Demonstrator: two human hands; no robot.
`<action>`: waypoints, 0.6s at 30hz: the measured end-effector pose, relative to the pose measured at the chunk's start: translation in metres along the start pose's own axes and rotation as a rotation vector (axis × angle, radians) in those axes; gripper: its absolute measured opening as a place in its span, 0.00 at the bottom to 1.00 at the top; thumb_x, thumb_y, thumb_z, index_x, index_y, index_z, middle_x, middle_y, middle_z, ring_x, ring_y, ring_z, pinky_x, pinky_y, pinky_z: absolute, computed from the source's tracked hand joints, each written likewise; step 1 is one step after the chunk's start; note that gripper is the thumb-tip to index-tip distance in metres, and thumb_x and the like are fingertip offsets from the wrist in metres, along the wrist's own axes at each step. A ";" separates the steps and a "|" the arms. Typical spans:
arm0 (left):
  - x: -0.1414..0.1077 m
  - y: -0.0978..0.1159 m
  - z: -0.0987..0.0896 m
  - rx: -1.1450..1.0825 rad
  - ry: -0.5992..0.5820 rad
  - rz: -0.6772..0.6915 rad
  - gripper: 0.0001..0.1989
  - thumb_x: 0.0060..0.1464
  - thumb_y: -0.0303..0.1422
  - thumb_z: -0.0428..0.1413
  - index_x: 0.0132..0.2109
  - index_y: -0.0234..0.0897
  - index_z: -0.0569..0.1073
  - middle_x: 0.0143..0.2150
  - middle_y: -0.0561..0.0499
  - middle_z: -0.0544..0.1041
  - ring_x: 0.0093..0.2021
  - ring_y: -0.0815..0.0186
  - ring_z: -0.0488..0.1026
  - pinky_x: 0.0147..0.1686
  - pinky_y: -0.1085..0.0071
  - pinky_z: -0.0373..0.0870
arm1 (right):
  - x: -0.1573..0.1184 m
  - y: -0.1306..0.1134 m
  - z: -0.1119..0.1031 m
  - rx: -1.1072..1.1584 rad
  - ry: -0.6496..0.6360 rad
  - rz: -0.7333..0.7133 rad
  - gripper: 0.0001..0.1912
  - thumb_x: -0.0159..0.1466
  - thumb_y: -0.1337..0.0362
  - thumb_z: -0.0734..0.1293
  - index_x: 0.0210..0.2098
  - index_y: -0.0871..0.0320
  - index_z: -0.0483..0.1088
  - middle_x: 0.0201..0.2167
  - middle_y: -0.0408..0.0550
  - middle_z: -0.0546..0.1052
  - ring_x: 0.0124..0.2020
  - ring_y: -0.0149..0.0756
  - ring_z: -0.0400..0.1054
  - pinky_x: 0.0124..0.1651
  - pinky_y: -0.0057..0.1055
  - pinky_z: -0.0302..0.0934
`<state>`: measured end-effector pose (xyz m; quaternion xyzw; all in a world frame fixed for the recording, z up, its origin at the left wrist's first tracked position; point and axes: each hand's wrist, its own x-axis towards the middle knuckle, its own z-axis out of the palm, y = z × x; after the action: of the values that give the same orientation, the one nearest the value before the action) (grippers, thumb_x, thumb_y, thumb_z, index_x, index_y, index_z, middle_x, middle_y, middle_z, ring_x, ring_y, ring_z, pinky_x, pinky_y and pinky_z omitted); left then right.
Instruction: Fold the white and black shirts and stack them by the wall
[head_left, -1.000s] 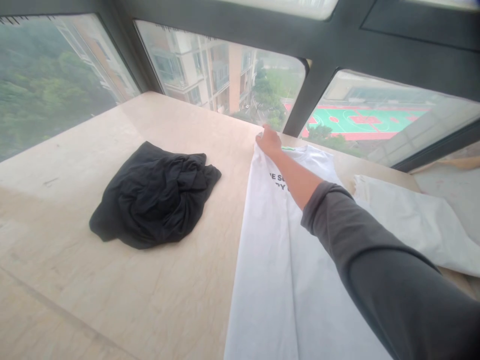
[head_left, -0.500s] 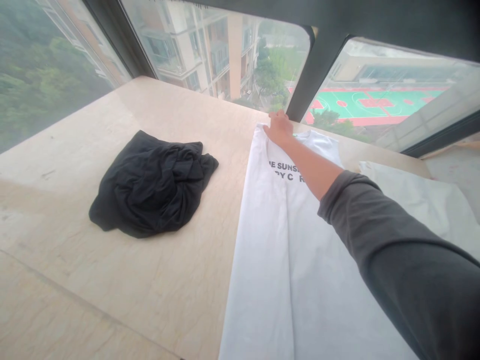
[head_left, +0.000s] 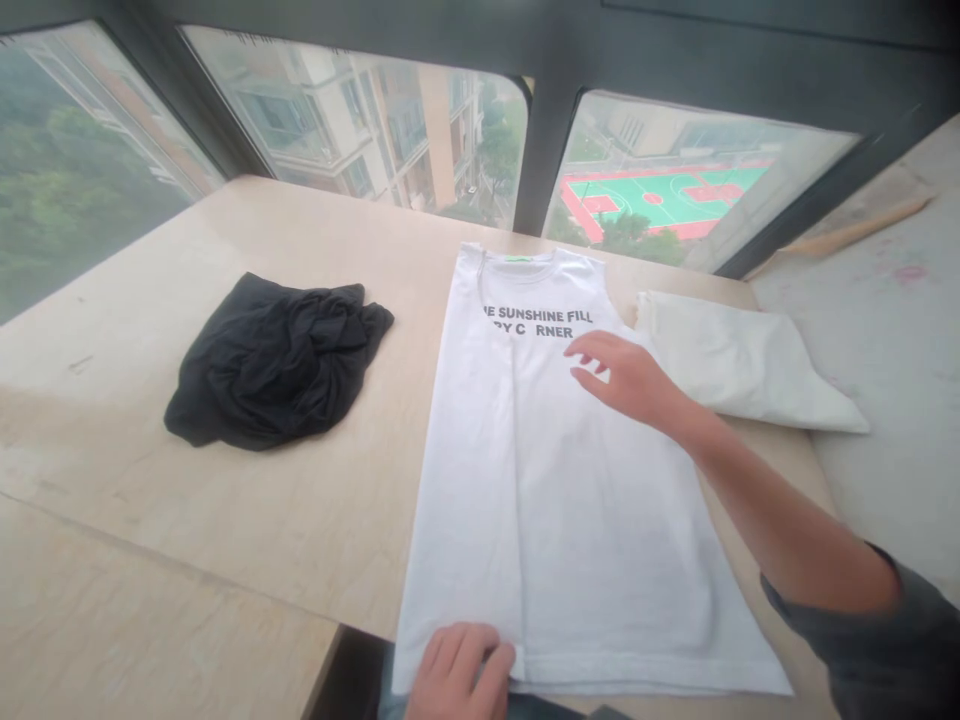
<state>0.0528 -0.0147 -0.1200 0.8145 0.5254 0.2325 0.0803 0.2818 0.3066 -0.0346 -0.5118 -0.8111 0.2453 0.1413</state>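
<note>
A white shirt (head_left: 592,500) with dark lettering lies spread out, its left side folded inward in a long strip. At the bottom left of the shirt, my left hand (head_left: 463,672) has its fingers curled onto the hem by the folded strip; whether it pinches the cloth is hard to see. My right hand (head_left: 619,375) hovers over the shirt just below the lettering, fingers apart and holding nothing. The collar, with a green label, points toward the window.
A crumpled black garment (head_left: 277,360) lies on the beige stone ledge (head_left: 360,510) to the left. A folded off-white cloth (head_left: 750,360) is at the right, beside the wall. Dark-framed windows (head_left: 551,150) border the far side.
My right hand has let go of the shirt's collar end and drawn back toward me, its fingers now apart. My left hand has come into view at the hem. The view has shifted right.
</note>
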 end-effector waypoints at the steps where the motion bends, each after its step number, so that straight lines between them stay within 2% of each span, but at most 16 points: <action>1: 0.001 0.000 -0.003 -0.006 -0.021 0.011 0.11 0.57 0.21 0.49 0.40 0.38 0.73 0.33 0.49 0.74 0.32 0.65 0.71 0.34 0.69 0.68 | -0.026 0.006 -0.004 -0.003 0.004 0.044 0.17 0.63 0.57 0.60 0.50 0.43 0.72 0.52 0.47 0.74 0.45 0.43 0.72 0.50 0.44 0.68; 6: 0.010 0.003 -0.017 -0.031 -0.031 0.079 0.09 0.56 0.24 0.52 0.44 0.36 0.72 0.36 0.47 0.74 0.35 0.63 0.71 0.35 0.67 0.69 | -0.134 0.054 -0.011 -0.034 0.158 0.287 0.17 0.61 0.54 0.60 0.49 0.39 0.69 0.48 0.48 0.76 0.39 0.43 0.73 0.48 0.44 0.68; 10: 0.025 0.018 -0.019 -0.099 -0.020 0.127 0.10 0.56 0.23 0.52 0.45 0.36 0.71 0.37 0.47 0.74 0.35 0.63 0.70 0.36 0.67 0.68 | -0.205 0.079 0.006 0.065 0.195 0.538 0.19 0.59 0.53 0.61 0.51 0.37 0.67 0.47 0.49 0.77 0.36 0.44 0.74 0.45 0.46 0.69; 13: 0.041 0.044 -0.005 -0.164 -0.077 0.103 0.12 0.56 0.21 0.50 0.44 0.37 0.71 0.39 0.46 0.75 0.38 0.62 0.70 0.37 0.66 0.69 | -0.248 0.081 0.029 0.149 0.192 0.641 0.18 0.59 0.51 0.62 0.49 0.37 0.67 0.43 0.49 0.77 0.34 0.45 0.75 0.43 0.47 0.69; 15: 0.054 0.068 0.011 -0.213 -0.160 0.080 0.12 0.55 0.22 0.50 0.45 0.37 0.71 0.41 0.47 0.75 0.39 0.61 0.70 0.38 0.64 0.69 | -0.271 0.075 0.044 0.137 0.188 0.669 0.17 0.59 0.50 0.62 0.49 0.37 0.67 0.40 0.49 0.77 0.34 0.47 0.74 0.43 0.48 0.69; 18: 0.074 0.105 0.039 -0.264 -0.308 0.096 0.15 0.54 0.25 0.53 0.49 0.39 0.70 0.43 0.48 0.74 0.41 0.59 0.70 0.40 0.62 0.69 | -0.297 0.064 0.062 0.100 0.195 0.678 0.19 0.59 0.49 0.62 0.50 0.38 0.68 0.41 0.50 0.78 0.40 0.49 0.75 0.45 0.49 0.69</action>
<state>0.1819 0.0099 -0.0931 0.8470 0.4324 0.1758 0.2546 0.4303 0.0459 -0.1151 -0.7653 -0.5649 0.2678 0.1535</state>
